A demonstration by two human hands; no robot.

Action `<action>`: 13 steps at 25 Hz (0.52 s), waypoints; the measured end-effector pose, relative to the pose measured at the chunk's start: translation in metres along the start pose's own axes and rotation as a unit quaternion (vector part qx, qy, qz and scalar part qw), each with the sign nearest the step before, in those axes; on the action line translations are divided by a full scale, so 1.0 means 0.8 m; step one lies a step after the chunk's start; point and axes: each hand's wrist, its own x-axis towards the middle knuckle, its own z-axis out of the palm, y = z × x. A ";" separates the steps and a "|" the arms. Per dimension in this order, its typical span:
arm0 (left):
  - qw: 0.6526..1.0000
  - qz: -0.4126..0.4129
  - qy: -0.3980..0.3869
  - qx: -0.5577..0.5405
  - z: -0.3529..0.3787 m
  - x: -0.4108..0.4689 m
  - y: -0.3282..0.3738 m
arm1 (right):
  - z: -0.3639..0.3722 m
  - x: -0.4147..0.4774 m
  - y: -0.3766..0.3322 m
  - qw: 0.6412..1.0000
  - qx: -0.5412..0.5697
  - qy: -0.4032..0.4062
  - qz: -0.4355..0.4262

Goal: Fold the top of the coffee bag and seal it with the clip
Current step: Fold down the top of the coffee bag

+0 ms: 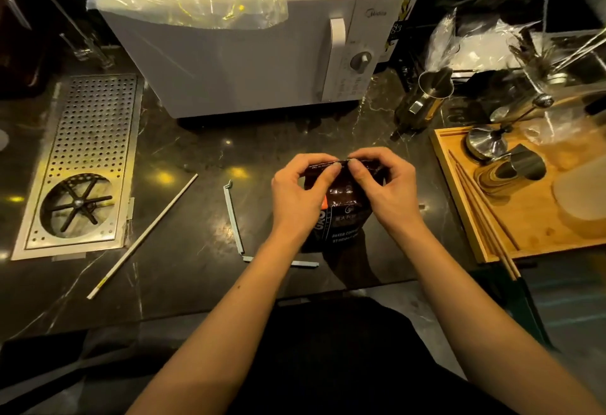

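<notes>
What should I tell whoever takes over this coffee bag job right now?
Left hand and right hand: both pinch the top edge of the coffee bag, which stands upright on the dark counter.
The clip lies open on the counter to the left of the bag, untouched.
Done: top pressed flat, fold starting.
Left: finish folding, then fit the clip.

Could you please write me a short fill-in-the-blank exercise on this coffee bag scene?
1. Both hands, left and right, pinch the ____ edge of the bag.
2. The clip lies open on the counter, on the bag's ____ side.
3. The white appliance behind the bag is a ____.

Missing words: top; left; microwave
</notes>
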 end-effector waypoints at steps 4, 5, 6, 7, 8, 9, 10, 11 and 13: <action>0.998 -0.013 0.054 -0.027 0.025 0.008 0.003 | -0.008 0.024 0.014 0.999 0.036 -0.027 -0.008; 0.997 -0.019 0.063 -0.034 0.033 0.011 0.006 | -0.011 0.030 0.017 0.998 0.049 -0.033 -0.005; 0.997 -0.022 0.069 -0.041 0.040 0.014 0.008 | -0.013 0.035 0.021 0.997 0.061 -0.037 -0.003; 0.995 -0.025 0.079 -0.047 0.048 0.016 0.009 | -0.016 0.040 0.025 0.997 0.068 -0.042 0.000; 0.994 -0.028 0.090 -0.047 0.054 0.016 0.011 | -0.017 0.043 0.027 0.996 0.072 -0.043 0.002; 0.994 -0.030 0.101 -0.041 0.059 0.017 0.012 | -0.016 0.045 0.027 0.996 0.075 -0.040 0.003; 0.993 -0.031 0.112 -0.031 0.063 0.016 0.012 | -0.014 0.046 0.027 0.996 0.075 -0.036 0.005; 0.992 -0.031 0.120 -0.024 0.064 0.016 0.010 | -0.011 0.046 0.026 0.997 0.073 -0.030 0.007; 0.991 -0.031 0.130 -0.030 0.062 0.017 0.006 | -0.005 0.046 0.025 0.998 0.066 -0.016 0.002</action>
